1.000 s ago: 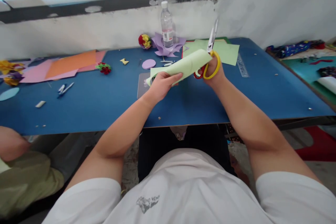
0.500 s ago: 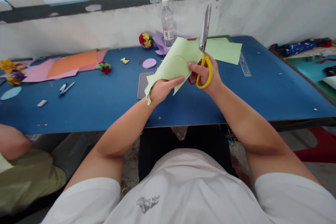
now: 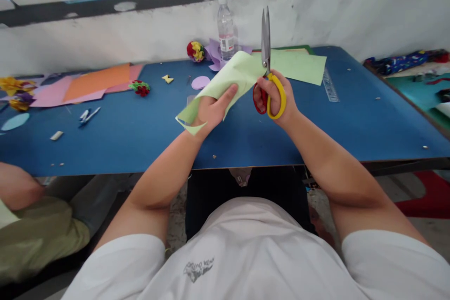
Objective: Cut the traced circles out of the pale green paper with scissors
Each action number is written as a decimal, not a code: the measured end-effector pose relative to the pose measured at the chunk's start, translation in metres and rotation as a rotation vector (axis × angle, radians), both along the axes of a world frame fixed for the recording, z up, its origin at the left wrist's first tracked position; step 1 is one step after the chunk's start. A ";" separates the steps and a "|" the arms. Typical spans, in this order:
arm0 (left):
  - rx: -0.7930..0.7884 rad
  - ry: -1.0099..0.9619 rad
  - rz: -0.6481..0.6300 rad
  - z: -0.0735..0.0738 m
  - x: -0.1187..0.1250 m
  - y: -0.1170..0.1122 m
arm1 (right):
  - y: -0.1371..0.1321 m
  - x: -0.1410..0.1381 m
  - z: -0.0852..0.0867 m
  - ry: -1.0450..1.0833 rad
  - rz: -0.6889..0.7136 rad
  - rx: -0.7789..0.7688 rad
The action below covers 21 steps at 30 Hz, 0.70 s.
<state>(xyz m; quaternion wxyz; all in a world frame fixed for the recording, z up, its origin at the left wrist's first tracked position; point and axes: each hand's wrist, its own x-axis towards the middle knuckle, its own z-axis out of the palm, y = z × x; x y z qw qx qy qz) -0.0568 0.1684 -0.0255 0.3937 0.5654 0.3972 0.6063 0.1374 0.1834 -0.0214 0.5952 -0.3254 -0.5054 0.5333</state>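
Observation:
My left hand (image 3: pixel 213 111) grips a light green sheet of paper (image 3: pixel 242 68), the thumb pressed on its front and the other fingers behind it. The paper curls over the hand, and a cut strip dangles at its lower left. In my right hand (image 3: pixel 281 98) is a pair of scissors (image 3: pixel 276 96) with one yellow and one red handle loop. Their blades point up, nearly closed, just beside the paper's right edge. Behind the paper, part of a grey phone-like slab shows on the table.
On the blue table (image 3: pixel 158 136) lie coloured sheets (image 3: pixel 98 85), a red-green paper flower (image 3: pixel 139 87), a compass (image 3: pixel 89 116), an eraser (image 3: pixel 56 136), a purple paper oval (image 3: pixel 200 83) and a clear ruler (image 3: pixel 330 85). A water bottle (image 3: pixel 226 33) stands by the wall. Another person's arm (image 3: pixel 19 187) is at left.
The green paper has been turned in my left hand, and its drawn circle no longer shows. My right hand has drawn slightly away from it, and the scissors have swung more upright.

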 end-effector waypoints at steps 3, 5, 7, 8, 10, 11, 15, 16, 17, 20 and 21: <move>0.135 -0.112 0.126 0.007 -0.008 0.010 | -0.010 -0.002 0.004 -0.101 0.032 0.070; 0.169 -0.143 0.203 0.013 -0.013 0.013 | -0.017 -0.003 0.005 -0.137 0.076 0.091; 0.172 -0.146 0.252 0.018 -0.016 0.011 | -0.022 -0.005 0.005 -0.165 0.112 0.119; 0.171 -0.148 0.249 0.020 -0.017 0.010 | -0.023 -0.007 0.005 -0.174 0.122 0.131; 0.196 -0.186 0.182 0.021 -0.016 0.008 | -0.026 -0.008 0.005 -0.161 0.106 0.139; 0.211 -0.217 0.127 0.021 -0.016 0.007 | -0.026 -0.009 0.005 -0.142 0.078 0.134; 0.134 -0.242 -0.149 0.018 -0.011 0.003 | -0.021 -0.007 0.004 -0.048 -0.050 0.123; 0.085 -0.217 -0.200 0.018 -0.011 0.002 | -0.019 -0.006 0.004 -0.023 -0.069 0.124; 0.038 -0.189 -0.237 0.018 -0.010 0.000 | -0.016 -0.004 0.003 0.000 -0.083 0.119; -0.086 -0.120 -0.300 0.018 -0.009 -0.005 | -0.008 0.001 0.003 0.040 -0.104 0.062; -0.119 -0.106 -0.329 0.017 -0.009 -0.007 | -0.006 0.003 0.003 0.041 -0.100 0.030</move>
